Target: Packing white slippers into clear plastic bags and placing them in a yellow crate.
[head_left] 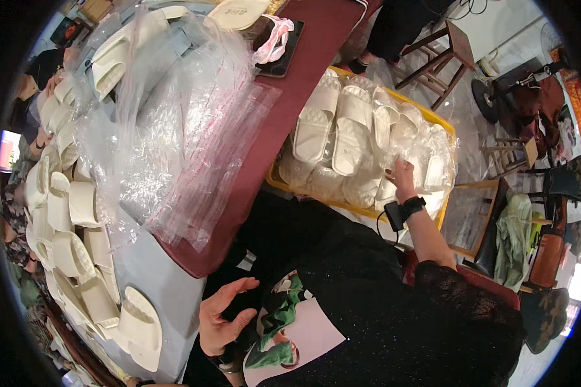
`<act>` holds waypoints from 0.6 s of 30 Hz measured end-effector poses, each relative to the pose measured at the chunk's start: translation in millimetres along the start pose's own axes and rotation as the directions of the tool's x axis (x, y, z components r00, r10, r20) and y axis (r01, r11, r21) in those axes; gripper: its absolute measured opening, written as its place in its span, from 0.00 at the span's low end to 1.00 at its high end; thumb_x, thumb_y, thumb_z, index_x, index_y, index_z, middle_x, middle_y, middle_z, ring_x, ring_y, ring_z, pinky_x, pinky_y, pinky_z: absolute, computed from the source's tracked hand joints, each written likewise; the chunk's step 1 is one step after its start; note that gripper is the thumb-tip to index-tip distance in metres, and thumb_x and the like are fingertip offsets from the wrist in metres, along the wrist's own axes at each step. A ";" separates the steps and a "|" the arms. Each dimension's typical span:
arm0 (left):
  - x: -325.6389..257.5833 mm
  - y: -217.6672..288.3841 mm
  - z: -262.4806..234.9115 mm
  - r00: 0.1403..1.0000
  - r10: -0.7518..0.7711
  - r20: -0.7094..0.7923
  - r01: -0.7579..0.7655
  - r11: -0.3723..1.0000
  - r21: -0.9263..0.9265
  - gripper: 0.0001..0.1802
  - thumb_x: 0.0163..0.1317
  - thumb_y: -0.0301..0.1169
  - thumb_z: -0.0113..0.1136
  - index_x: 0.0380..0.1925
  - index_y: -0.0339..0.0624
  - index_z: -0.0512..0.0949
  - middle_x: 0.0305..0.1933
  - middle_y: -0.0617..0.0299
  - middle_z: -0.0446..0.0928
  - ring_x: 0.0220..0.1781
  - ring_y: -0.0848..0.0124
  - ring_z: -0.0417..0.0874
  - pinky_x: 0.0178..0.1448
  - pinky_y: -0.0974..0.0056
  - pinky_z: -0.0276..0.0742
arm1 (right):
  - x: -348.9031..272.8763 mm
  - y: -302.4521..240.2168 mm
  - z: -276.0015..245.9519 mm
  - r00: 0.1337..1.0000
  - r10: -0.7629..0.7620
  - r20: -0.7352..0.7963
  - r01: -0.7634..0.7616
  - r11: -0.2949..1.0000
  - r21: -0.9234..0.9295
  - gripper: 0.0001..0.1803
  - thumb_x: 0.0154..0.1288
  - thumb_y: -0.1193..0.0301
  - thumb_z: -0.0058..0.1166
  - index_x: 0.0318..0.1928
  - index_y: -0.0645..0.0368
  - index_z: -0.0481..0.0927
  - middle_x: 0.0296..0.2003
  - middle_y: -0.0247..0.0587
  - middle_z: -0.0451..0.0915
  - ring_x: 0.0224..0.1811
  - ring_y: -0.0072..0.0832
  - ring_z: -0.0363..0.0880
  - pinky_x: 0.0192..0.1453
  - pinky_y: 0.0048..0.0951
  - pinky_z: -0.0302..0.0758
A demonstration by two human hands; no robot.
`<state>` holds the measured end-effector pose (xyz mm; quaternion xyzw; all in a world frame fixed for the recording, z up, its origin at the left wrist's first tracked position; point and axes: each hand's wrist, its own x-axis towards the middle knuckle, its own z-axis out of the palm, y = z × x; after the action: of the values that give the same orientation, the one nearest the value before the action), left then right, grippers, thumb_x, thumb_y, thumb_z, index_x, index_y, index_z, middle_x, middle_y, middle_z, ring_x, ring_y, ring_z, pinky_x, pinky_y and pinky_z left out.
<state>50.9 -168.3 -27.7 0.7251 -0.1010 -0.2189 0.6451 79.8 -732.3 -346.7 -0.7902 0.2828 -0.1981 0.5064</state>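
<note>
My left hand [226, 316] hangs in front of my body, holding nothing, its thumb and fingers apart. My right hand [401, 177] reaches over a yellow crate [446, 126] at my right, just at the bagged slippers in it. Its fingers are slightly bent and apart, with no slipper gripped; whether they touch the plastic I cannot tell. Cream slide slippers in clear bags, such as one bagged slipper [352, 145], fill the crate in rows. A black strap with a small box [403, 211] sits on my right wrist.
Clear plastic bags [193, 116] lie piled on a dark red table [306, 71]. Loose cream slippers [71, 255] are heaped along the grey surface at the left, with people beyond. A pink-and-white band [276, 40] lies farther back. A wooden stool [442, 58] stands past the crate.
</note>
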 end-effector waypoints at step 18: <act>29.9 5.6 21.2 0.973 -0.223 0.061 0.192 0.926 0.325 0.30 0.49 0.25 0.70 0.55 0.35 0.73 0.54 0.53 0.79 0.56 0.60 0.78 0.60 0.63 0.70 | 121.7 -61.7 84.4 0.849 0.347 0.399 0.267 0.371 -0.889 0.62 0.45 0.30 0.56 0.71 0.20 0.29 0.75 0.31 0.23 0.75 0.52 0.19 0.63 0.80 0.45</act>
<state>68.6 -200.9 -29.4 0.8142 -0.0886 -0.3019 0.4879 238.3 -732.8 -321.7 -0.9481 0.2134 0.2329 0.0354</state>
